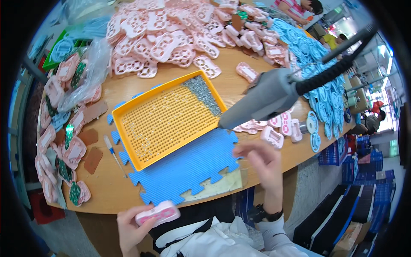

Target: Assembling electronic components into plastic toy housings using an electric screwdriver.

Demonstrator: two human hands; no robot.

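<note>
My left hand is closed around a small pink-and-white plastic casing at the near edge of the table. The fingers of my right hand are apart and a little curled, with nothing visible in them. This hand hovers by the right end of the blue foam mat. Above and beyond it hangs a grey power screwdriver, its tip pointing left over the rim of a yellow perforated tray. Small silver screws lie heaped in the tray's far right corner.
Pink plastic frames are piled along the back. Light-blue plastic parts cover the right side. Pink assemblies with green boards crowd the left, near a thin blue-and-white hand tool. Several pink casings lie right of the mat.
</note>
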